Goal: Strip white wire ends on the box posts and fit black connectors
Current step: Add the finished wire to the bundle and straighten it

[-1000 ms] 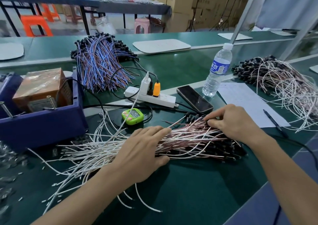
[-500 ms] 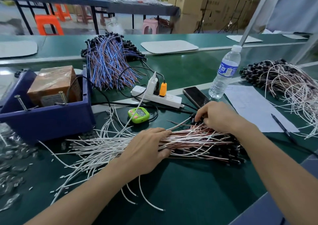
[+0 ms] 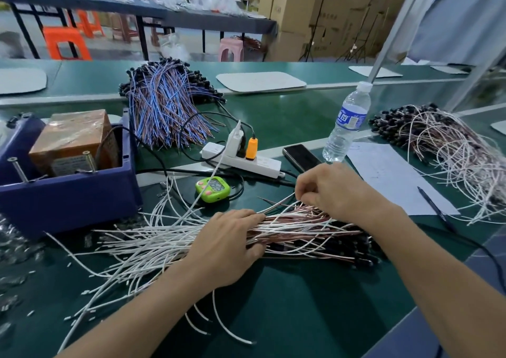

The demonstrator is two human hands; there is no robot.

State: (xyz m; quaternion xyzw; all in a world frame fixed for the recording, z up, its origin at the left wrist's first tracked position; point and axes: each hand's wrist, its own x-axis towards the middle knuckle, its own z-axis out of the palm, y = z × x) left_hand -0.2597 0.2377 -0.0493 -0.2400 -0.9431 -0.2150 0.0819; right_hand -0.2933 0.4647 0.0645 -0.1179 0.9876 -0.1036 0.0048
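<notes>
A long green bench (image 3: 301,303) runs through a workshop backed by stacked cardboard boxes (image 3: 301,9). Across the bench, directly in front of the person, lies the wire bundle (image 3: 295,226), with loose white ends fanning out to the left and reddish strands and black connectors (image 3: 356,251) to the right.

The left hand (image 3: 227,242) still lies flat on the middle of the bundle, fingers straight and close together, pressing it down. The right hand (image 3: 334,190) has changed. A second ago it rested on the far side of the bundle with its fingers stretched out. Now it is raised a little with the fingers curled, and the fingertips appear to pinch the end of a single white wire (image 3: 276,203), which slants up out of the bundle. So one wire looks to have been picked out for stripping, and nothing has gone to the box yet.

That blue box (image 3: 68,201) stands to the left, well apart from both hands, with its metal posts (image 3: 16,168) sticking up bare.

Behind the bundle are a green timer (image 3: 213,189), a white power strip (image 3: 241,160), a phone (image 3: 301,157) and a water bottle (image 3: 346,124). A paper sheet (image 3: 391,177) with a pen (image 3: 435,207) lies to the right. A blue-and-brown wire pile (image 3: 167,111) lies farther back.
</notes>
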